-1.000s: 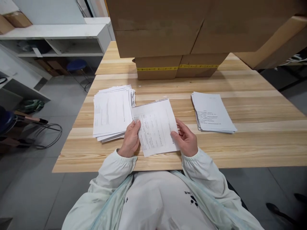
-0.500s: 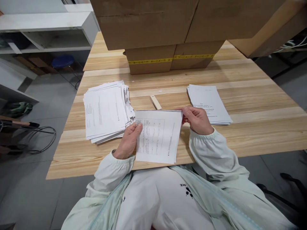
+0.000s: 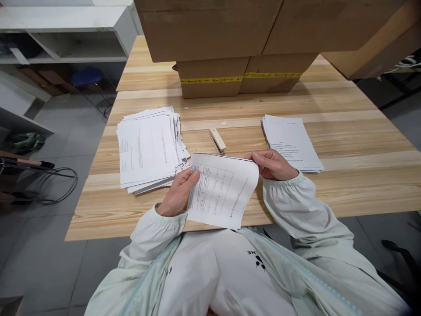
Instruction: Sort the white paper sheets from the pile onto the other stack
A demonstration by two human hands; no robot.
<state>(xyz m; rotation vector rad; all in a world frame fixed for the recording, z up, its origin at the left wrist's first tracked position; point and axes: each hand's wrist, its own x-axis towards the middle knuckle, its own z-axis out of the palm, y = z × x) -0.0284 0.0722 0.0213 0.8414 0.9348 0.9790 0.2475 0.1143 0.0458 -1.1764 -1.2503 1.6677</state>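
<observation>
While the left grip (image 3: 177, 193) pinches the left edge of the printed paper (image 3: 220, 193), thumb on top, the right grip (image 3: 275, 164) holds its far right corner; both are closed on it. The paper hangs between the grips, over the front of the table (image 3: 355, 145), its right side curling. A dark line along the far edge suggests more than one layer; count uncertain.

Technique (judgement): light, even tension between grips should flatten the curl. Best to line up the far edges before firming the left pinch; tugging the corner could crease it or shift the layers.

Writing: the held face bears a ruled grid and sideways print, too small to read. Left stack (image 3: 146, 147), just beyond the left grip: sideways print, illegible. Right stack (image 3: 291, 142), just beyond the right grip: text lines, illegible. Stapler (image 3: 217, 141), beyond and between the grips: no label discernible. Yellow tape (image 3: 210, 80) on cardboard boxes (image 3: 210, 90), farther off: dark marks, undecipherable. Shirt (image 3: 204, 272), nearer than the grips: partial lettering, seemingly "ME", beside a paw-like print.
</observation>
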